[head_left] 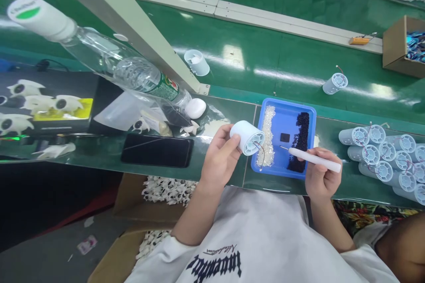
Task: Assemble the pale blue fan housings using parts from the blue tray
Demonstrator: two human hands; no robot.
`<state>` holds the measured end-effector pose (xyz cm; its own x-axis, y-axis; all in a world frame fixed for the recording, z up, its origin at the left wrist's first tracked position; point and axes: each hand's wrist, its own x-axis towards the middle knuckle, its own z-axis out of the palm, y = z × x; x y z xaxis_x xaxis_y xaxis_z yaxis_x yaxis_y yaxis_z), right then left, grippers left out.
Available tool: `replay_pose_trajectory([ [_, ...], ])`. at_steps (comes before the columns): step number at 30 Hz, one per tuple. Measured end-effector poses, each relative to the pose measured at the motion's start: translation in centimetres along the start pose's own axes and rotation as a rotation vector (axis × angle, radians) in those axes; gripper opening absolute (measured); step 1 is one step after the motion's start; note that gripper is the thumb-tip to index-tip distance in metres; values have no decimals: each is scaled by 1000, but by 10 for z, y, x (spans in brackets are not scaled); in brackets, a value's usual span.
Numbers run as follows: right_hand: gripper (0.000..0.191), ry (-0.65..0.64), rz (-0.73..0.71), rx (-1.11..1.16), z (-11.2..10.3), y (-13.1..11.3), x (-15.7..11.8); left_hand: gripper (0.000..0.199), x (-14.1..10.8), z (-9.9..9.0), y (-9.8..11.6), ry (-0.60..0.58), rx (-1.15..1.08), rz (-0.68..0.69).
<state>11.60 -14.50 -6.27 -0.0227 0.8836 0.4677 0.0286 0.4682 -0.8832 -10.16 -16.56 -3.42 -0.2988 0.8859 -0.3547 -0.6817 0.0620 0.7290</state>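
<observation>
My left hand (219, 154) grips a pale blue plastic cylinder (245, 135), its spoked end turned to the right. Thin wires hang out of that end, over the left edge of a blue tray (287, 107). Between the fingers of my right hand (322, 174) is a white pen-like tool (314, 159) with a thin metal tip pointing left above the tray. Inside the tray lie a strip of clear white beads (266, 141), a strip of small black pieces (300, 137) and a dark square (284, 137).
Several similar cylinders (381, 150) are grouped on the right. A black phone (157, 150), a water bottle (133, 73) and a white rounded case (195, 108) are on the left. A slanted metal post (133, 22) rises there. A cardboard box (395, 48) stands far right. Another person's limb (403, 243) shows lower right.
</observation>
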Motion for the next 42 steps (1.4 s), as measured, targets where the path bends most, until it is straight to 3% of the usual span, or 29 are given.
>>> replay_pose_trajectory([
  [5, 19, -22, -24, -64, 0, 0, 2, 47, -2, 0, -5, -29, 67, -11],
  [10, 25, -90, 149, -196, -1, 14, 7, 43, 0, -4, -6, -17, 96, -4],
  [14, 26, -65, 225, -230, 0, 20, 13, 40, 0, -5, -4, -32, 114, -8],
  [24, 27, 31, 204, -290, -3, 13, 17, 41, 0, -6, -3, -10, 104, -23],
  [30, 29, 21, 181, -254, -3, 8, 19, 46, 1, -3, -4, 6, 71, -52],
  [36, 30, -1, 225, -266, 2, 15, 23, 40, 2, -4, -5, -10, 95, -52],
  [42, 30, 67, 253, -287, 6, 18, 31, 41, 1, -7, -5, -8, 105, -42],
])
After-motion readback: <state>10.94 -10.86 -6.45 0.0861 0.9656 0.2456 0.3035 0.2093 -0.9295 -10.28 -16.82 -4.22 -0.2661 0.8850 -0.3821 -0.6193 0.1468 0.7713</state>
